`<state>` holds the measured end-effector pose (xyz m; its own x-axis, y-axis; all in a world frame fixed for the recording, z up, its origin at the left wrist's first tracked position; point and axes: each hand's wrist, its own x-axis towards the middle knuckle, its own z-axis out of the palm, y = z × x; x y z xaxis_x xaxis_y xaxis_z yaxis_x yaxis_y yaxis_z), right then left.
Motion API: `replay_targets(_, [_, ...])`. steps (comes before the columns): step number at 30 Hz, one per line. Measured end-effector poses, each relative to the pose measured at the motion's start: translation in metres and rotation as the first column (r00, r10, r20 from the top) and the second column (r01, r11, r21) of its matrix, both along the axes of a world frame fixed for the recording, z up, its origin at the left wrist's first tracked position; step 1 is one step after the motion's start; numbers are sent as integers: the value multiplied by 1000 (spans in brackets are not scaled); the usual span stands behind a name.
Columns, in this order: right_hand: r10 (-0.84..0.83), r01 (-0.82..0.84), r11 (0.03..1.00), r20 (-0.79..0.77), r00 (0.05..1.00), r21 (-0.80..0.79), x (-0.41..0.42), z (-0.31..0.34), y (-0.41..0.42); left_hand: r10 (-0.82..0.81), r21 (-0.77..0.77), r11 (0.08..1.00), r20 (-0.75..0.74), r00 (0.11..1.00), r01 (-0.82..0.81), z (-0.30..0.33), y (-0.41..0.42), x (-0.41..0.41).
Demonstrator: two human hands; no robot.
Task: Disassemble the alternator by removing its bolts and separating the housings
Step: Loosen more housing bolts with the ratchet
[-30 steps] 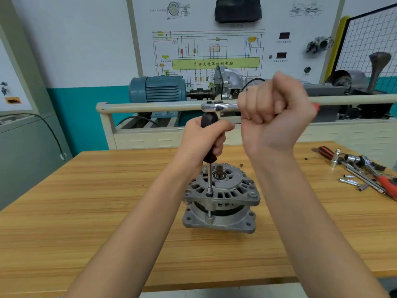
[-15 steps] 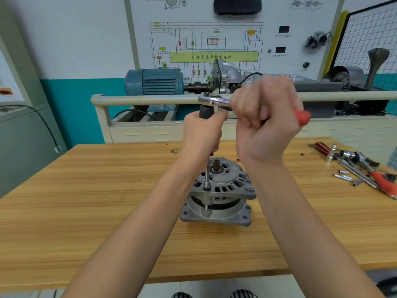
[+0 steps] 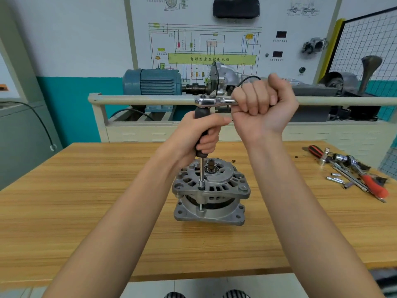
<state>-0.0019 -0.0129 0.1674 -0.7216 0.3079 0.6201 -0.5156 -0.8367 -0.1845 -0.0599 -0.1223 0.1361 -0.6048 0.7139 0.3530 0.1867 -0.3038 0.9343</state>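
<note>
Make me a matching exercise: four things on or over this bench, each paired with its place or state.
1. left hand
2. right hand
3. socket
4. loose tools

a. lying at the table's right edge
b. gripping the ratchet handle
c. seated on an alternator bolt
d. gripping the black extension grip

Pairs: 1-d, 2-b, 3-c, 4-a

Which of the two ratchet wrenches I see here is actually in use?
The ratchet above the alternator, its handle gripped by the right hand, atop the driver held by the left hand. The other ratchet lies untouched among the tools at the table's right.
</note>
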Motion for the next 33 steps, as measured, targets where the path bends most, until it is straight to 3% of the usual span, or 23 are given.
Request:
replay_targets(2, [96, -90, 988, 40, 995, -125, -7, 0, 5, 81, -19, 997, -1, 997, -81, 0, 4, 2])
replay_targets(4, [86, -76, 986, 59, 995, -151, -10, 1, 4, 221, -4, 975, 23, 975, -221, 0, 8, 6])
replay_targets(7, [-43, 44, 998, 12, 999, -34, -1, -2, -5, 399, 36, 915, 65, 915, -401, 0, 14, 10])
replay_targets(9, [-238, 248, 961, -86, 967, 123, 7, -8, -17, 514, 49, 855, 68, 855, -517, -1, 18, 10])
replay_targets(10, [-383, 413, 890, -172, 907, 196, 12, -13, -25, 558, 49, 828, 42, 829, -559, -2, 19, 10])
replay_targets(12, [-642, 743, 617, -379, 666, 261, 17, -24, -44, 609, 35, 793, -81, 789, -608, -5, 23, 10])
replay_targets(14, [-699, 881, 381, -536, 473, 280, 18, -29, -59, 616, 56, 787, -118, 779, -614, -7, 23, 12])
replay_targets(16, [-709, 897, 334, -550, 442, 291, 17, -28, -63, 567, 88, 823, -91, 818, -561, -8, 18, 11])
replay_targets(17, [-708, 879, 376, -521, 477, 293, 17, -25, -61, 530, 87, 847, -99, 842, -524, -7, 15, 11])
replay_targets(20, [-605, 716, 639, -391, 693, 280, 14, -16, -44, 402, 72, 915, -53, 914, -398, -2, 6, 8])
replay_targets(24, [-265, 276, 948, -85, 960, 159, 6, -4, -12, 147, 32, 989, -20, 989, -146, 3, 0, 0])
replay_targets(27, [-2, 8, 996, 66, 998, -92, -4, -4, 5, -41, -61, 997, 12, 999, 42, 7, -2, -2])
replay_targets(30, [-32, 45, 991, 101, 994, -127, -5, -5, 4, 76, -94, 993, 1, 997, -76, 7, 3, 0])
replay_targets(33, [-140, 140, 990, 24, 990, -27, 2, -6, -6, 240, -32, 970, 23, 971, -239, 7, 10, 3])
